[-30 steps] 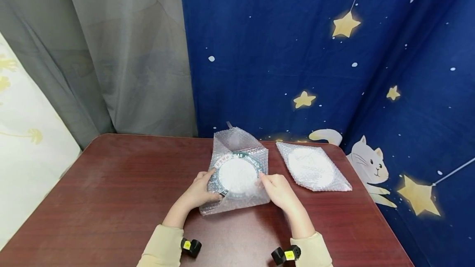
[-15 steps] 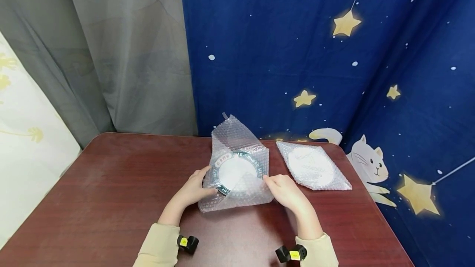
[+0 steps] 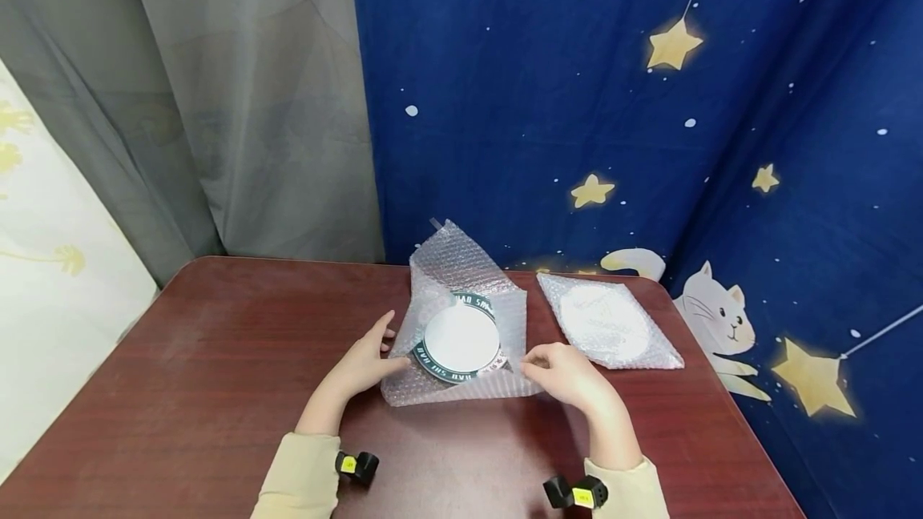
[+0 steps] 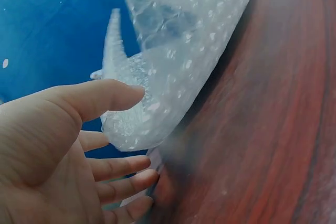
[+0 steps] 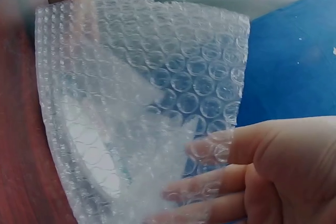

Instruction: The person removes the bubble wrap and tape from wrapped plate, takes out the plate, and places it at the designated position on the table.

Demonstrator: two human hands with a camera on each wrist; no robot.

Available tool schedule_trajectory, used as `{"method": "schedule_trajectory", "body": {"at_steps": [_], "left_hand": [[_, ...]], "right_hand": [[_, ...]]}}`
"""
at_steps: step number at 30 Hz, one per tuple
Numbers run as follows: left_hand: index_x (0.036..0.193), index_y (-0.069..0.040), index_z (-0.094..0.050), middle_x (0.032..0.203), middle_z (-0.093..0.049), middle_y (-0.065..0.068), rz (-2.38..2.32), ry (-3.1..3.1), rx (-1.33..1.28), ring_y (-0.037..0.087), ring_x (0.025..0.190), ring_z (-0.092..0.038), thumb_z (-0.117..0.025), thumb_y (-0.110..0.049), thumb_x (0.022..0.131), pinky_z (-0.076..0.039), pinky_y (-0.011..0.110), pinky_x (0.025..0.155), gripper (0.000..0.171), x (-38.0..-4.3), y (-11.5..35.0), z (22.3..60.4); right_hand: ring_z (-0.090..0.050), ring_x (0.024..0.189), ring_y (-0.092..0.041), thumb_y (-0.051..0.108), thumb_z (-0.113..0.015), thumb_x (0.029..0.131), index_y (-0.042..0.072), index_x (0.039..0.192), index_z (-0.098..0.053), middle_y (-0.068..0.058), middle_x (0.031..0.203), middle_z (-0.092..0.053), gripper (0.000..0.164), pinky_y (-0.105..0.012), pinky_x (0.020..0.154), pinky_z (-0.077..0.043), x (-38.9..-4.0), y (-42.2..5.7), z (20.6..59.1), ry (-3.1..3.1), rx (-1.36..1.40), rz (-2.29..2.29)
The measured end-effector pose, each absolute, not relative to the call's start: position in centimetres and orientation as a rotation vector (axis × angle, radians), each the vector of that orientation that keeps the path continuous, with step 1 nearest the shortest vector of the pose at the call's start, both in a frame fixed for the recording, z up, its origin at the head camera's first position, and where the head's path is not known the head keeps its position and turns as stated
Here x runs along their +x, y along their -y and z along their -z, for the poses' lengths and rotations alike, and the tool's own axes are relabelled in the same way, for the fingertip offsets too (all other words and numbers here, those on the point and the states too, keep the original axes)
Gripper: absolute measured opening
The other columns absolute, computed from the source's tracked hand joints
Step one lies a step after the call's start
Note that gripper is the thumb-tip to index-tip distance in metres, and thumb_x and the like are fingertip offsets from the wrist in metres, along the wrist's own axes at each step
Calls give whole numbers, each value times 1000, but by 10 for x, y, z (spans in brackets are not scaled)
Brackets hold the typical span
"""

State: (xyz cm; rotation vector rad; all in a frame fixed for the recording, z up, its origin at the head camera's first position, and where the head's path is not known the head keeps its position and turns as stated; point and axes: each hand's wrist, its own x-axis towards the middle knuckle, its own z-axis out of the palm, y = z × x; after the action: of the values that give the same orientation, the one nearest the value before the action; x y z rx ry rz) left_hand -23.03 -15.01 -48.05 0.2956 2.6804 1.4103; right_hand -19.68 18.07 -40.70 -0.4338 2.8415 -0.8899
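Clear bubble wrap [image 3: 457,259], round white disc with dark-green lettered rim [image 3: 461,339] inside, lying between left hand [image 3: 360,363], fingers spreading loosely, and right hand [image 3: 570,376], fingers showing through edge, pinching or not unclear.

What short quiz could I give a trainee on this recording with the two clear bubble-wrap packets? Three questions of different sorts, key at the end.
1. True or false: the person's left hand is open, its fingers extended rather than clenched.
2. Multiple choice: from the person's side, where does the diamond-shaped clear bubble-wrap packet lie relative to the clear bubble-wrap packet with a pointed flap? A) left; B) right; C) on top.
3. Fill in: the lettered ring around the bright white round centre is mostly ____.

Key: 1. True. 2. B. 3. Dark green.
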Motion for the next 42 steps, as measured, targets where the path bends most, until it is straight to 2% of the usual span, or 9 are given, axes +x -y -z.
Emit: {"method": "schedule_trajectory", "body": {"at_steps": [5,11,17,22,25,28,33,38,42], "left_hand": [[151,0,-14,131,-47,25,-1436,-2704,288,36,110,-53,-70,-15,86,-46,49,89,88,-230,159,477],[150,3,-14,140,-40,31,-1528,-2759,354,42,125,-43,-65,-9,87,-35,54,102,82,-231,171,479],[147,5,-19,137,-42,33,-1522,-2825,287,44,125,-42,-64,-9,87,-35,56,101,76,-232,180,478],[150,3,-14,140,-37,34,-1526,-2835,196,46,125,-41,-64,-9,87,-34,58,101,81,-232,188,475],[152,0,-9,138,-38,36,-1525,-2841,133,44,113,-53,-66,-8,87,-40,57,95,86,-232,191,473],[152,-2,-7,126,-48,37,-1531,-2839,87,35,85,-63,-67,-7,86,-48,50,82,90,-232,193,471],[152,-2,-9,121,-54,30,-1519,-2859,75,19,66,-57,-69,-6,84,-48,38,68,91,-232,197,470],[150,0,-17,129,-50,28,-1466,-2868,79,29,76,-59,-70,-4,81,-47,42,72,87,-233,201,470],[147,0,-30,133,-48,29,-1367,-2874,112,43,111,-53,-71,-3,76,-43,54,89,82,-233,201,473]], "right_hand": [[-59,76,-13,23,-73,83,7,95,-66,1,83,-65,21,-34,67,-51,-193,-182,403,-2782,-300,963],[-61,95,-25,23,-78,78,4,107,-63,-9,100,-65,37,-44,80,-50,-192,-187,402,-2801,-292,914],[-51,119,-37,26,-78,78,-1,127,-57,-19,126,-57,60,-54,96,-40,-193,-193,403,-2802,-333,855],[-46,124,-39,27,-77,78,-1,133,-52,-21,132,-52,66,-55,99,-37,-195,-196,407,-2781,-343,848],[-47,123,-39,26,-78,78,-1,135,-50,-21,132,-52,69,-55,100,-37,-197,-199,410,-2771,-347,854],[-46,124,-39,25,-78,77,-2,136,-49,-21,133,-52,71,-55,100,-36,-200,-201,415,-2763,-355,866],[-43,127,-40,21,-79,76,-3,137,-47,-23,136,-48,73,-55,102,-34,-205,-205,423,-2752,-359,897],[-33,132,-44,18,-80,75,-4,138,-46,-29,140,-40,75,-58,104,-29,-209,-208,428,-2736,-351,922],[-27,134,-47,17,-81,73,-4,138,-45,-33,142,-35,77,-60,105,-27,-212,-210,432,-2746,-349,916]]}}
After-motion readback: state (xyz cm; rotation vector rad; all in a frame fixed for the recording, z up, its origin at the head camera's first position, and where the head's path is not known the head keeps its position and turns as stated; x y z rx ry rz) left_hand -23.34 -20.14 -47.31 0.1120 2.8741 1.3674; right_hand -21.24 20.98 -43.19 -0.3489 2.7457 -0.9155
